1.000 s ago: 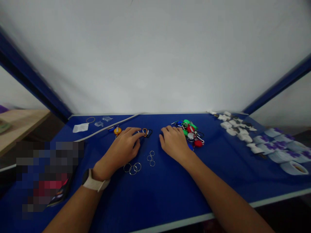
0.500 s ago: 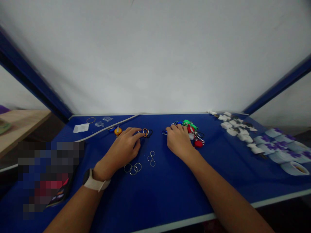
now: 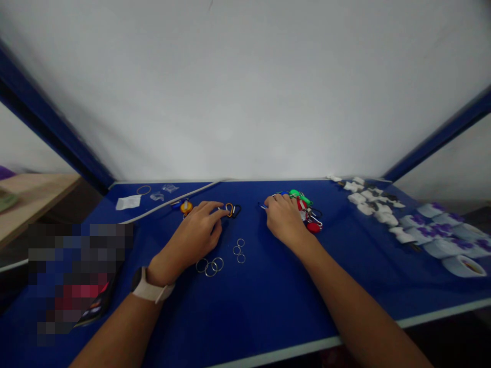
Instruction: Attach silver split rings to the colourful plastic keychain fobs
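Observation:
My left hand (image 3: 201, 225) lies palm down on the blue table (image 3: 268, 317), fingers stretched out, index fingertip at an orange carabiner (image 3: 229, 208) beside a black carabiner (image 3: 237, 210). Just behind this hand is a yellow round badge reel (image 3: 186, 207), with a blue one next to it. My right hand (image 3: 284, 217) is closed at the left side of a pile of badge reels, its fingers curled round a blue carabiner (image 3: 262, 205) that pokes out on the left. Green reels (image 3: 294, 193) and a red reel (image 3: 313, 227) show past this hand. Its fingertips are partly hidden.
Several metal split rings (image 3: 210, 268) lie in front of my left hand, with smaller rings (image 3: 241, 250) beside them. White-wrapped pieces (image 3: 378, 204) and white cups (image 3: 464, 266) stand at right. A white cable (image 3: 172, 202), paper (image 3: 128, 202) and a blurred-out item (image 3: 80, 278) are at left.
My right hand has shifted slightly right, and the blue carabiner has moved with it and tilted. My left hand has stayed in place.

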### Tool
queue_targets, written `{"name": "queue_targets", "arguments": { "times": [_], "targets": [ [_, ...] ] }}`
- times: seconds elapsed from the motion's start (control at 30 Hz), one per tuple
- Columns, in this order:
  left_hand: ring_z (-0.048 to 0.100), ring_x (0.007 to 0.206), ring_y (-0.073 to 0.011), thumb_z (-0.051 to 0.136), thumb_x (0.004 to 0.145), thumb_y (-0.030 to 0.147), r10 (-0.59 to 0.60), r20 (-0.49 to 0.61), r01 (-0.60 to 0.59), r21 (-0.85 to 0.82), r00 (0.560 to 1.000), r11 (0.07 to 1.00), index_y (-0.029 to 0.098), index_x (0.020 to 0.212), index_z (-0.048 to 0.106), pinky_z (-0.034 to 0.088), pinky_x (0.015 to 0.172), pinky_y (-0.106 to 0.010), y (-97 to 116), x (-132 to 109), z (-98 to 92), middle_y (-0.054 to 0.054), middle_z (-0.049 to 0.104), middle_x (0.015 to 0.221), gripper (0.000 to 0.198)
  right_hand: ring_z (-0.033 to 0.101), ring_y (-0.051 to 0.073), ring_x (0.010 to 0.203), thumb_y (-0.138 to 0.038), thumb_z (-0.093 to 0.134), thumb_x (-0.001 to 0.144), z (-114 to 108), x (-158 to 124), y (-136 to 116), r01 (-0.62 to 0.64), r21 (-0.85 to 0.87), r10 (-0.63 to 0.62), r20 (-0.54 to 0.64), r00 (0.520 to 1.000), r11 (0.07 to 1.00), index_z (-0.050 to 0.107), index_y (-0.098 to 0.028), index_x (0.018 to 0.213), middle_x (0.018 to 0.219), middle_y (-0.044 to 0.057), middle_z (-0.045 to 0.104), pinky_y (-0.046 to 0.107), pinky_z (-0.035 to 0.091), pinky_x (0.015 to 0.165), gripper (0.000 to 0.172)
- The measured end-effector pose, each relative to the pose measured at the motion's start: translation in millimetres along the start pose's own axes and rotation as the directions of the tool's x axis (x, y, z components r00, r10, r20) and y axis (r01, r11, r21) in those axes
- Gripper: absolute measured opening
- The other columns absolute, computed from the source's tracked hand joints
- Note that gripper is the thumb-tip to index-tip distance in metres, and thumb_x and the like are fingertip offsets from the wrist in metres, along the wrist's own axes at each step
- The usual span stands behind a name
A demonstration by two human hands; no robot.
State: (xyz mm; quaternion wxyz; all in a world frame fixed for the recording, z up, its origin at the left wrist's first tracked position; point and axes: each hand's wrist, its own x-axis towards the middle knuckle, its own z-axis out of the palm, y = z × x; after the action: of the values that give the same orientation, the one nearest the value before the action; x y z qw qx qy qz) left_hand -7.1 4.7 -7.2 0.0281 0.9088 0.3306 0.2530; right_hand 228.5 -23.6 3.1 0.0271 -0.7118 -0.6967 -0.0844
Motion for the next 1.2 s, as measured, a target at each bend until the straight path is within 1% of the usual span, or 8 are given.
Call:
{"name": "queue_targets", "arguments": {
  "times": [0.17, 0.37, 0.53, 0.67, 0.83, 1.0, 1.1, 1.2],
  "targets": [
    [0.058, 0.117, -0.0279, 0.051, 0.092, 0.009, -0.001, 0.001, 0.001, -0.006, 1.000, 1.000, 0.014, 0.120, 0.066, 0.050, 0.102, -0.050, 1.1, 0.3, -0.9, -0.014, 0.062, 0.124, 0.032, 0.057, 0.033, 0.101, -0.011, 0.045, 0.092, -1.6, 0.0, -1.9, -0.036, 0.017, 0.037, -0.057, 0.998, 0.999, 0.065, -0.009, 0.101, 0.104, 0.018, 0.067, 0.041, 0.030, 0.083, 0.023],
    [0.057, 0.116, -0.0280, 0.051, 0.092, 0.009, 0.001, -0.010, -0.002, -0.005, 1.000, 1.000, 0.013, 0.119, 0.066, 0.050, 0.101, -0.048, 1.5, -0.1, -1.6, -0.014, 0.062, 0.124, 0.031, 0.056, 0.029, 0.082, -0.016, 0.039, 0.095, -2.6, 2.8, -1.2, -0.089, 0.192, 0.136, -0.250, 0.959, 0.977, 0.059, -0.011, 0.098, 0.087, 0.016, 0.067, 0.038, 0.029, 0.077, 0.020],
    [0.057, 0.115, -0.0277, 0.050, 0.092, 0.009, 0.004, -0.011, -0.004, -0.014, 1.000, 1.000, 0.013, 0.119, 0.065, 0.050, 0.101, -0.048, 1.5, 0.2, -1.9, -0.014, 0.061, 0.124, 0.031, 0.057, 0.029, 0.083, -0.020, 0.036, 0.096, -7.1, 3.5, -2.3, -0.006, 0.399, 0.175, -0.390, 0.904, 0.917, 0.053, -0.015, 0.098, 0.088, 0.015, 0.066, 0.041, 0.033, 0.079, 0.018],
    [0.058, 0.115, -0.0275, 0.050, 0.093, 0.010, 0.001, -0.018, -0.001, -0.033, 1.000, 0.999, 0.013, 0.120, 0.064, 0.050, 0.101, -0.047, 3.3, 1.5, -3.0, -0.014, 0.062, 0.124, 0.031, 0.061, 0.028, 0.087, -0.023, 0.038, 0.096, -10.0, 1.5, -5.6, 0.126, 0.570, 0.172, -0.439, 0.882, 0.812, 0.049, -0.019, 0.098, 0.093, 0.014, 0.068, 0.044, 0.039, 0.083, 0.012],
    [0.059, 0.114, -0.0258, 0.048, 0.095, 0.013, -0.017, -0.020, 0.015, -0.080, 1.000, 0.997, 0.014, 0.126, 0.058, 0.050, 0.101, -0.046, 7.5, 3.9, -5.7, -0.013, 0.063, 0.122, 0.033, 0.064, 0.018, 0.075, -0.028, 0.042, 0.099, -8.7, -1.1, -11.0, 0.263, 0.780, 0.119, -0.394, 0.911, 0.568, 0.046, -0.021, 0.099, 0.086, 0.006, 0.069, 0.034, 0.045, 0.073, 0.008],
    [0.059, 0.120, -0.0254, 0.051, 0.097, 0.021, -0.054, -0.073, 0.045, -0.122, 0.996, 0.991, 0.014, 0.138, 0.046, 0.049, 0.104, -0.046, 11.8, 2.8, -7.9, -0.014, 0.062, 0.128, 0.041, 0.058, 0.012, 0.062, -0.034, 0.046, 0.099, -5.1, -5.4, -20.0, 0.294, 0.892, -0.104, -0.275, 0.956, 0.343, 0.051, -0.021, 0.099, 0.075, 0.000, 0.063, 0.027, 0.044, 0.061, 0.014],
    [0.060, 0.121, -0.0238, 0.055, 0.096, 0.023, -0.022, -0.069, 0.010, -0.170, 0.997, 0.985, 0.015, 0.139, 0.045, 0.050, 0.103, -0.042, 15.0, 2.6, -9.0, -0.013, 0.062, 0.129, 0.045, 0.057, 0.011, 0.060, -0.033, 0.048, 0.099, -3.6, -8.6, -26.0, 0.264, 0.923, -0.250, -0.195, 0.948, 0.281, 0.055, -0.020, 0.099, 0.069, -0.003, 0.058, 0.026, 0.044, 0.059, 0.014],
    [0.064, 0.114, -0.0215, 0.056, 0.096, 0.024, 0.021, -0.074, -0.037, -0.225, 0.997, 0.974, 0.017, 0.130, 0.054, 0.053, 0.099, -0.038, 16.6, 3.5, -8.0, -0.011, 0.067, 0.123, 0.034, 0.054, 0.011, 0.059, -0.032, 0.051, 0.097, -2.3, -10.4, -29.4, 0.237, 0.931, -0.314, -0.145, 0.938, 0.277, 0.057, -0.020, 0.095, 0.070, -0.003, 0.058, 0.026, 0.042, 0.058, 0.013]
  ]
}}
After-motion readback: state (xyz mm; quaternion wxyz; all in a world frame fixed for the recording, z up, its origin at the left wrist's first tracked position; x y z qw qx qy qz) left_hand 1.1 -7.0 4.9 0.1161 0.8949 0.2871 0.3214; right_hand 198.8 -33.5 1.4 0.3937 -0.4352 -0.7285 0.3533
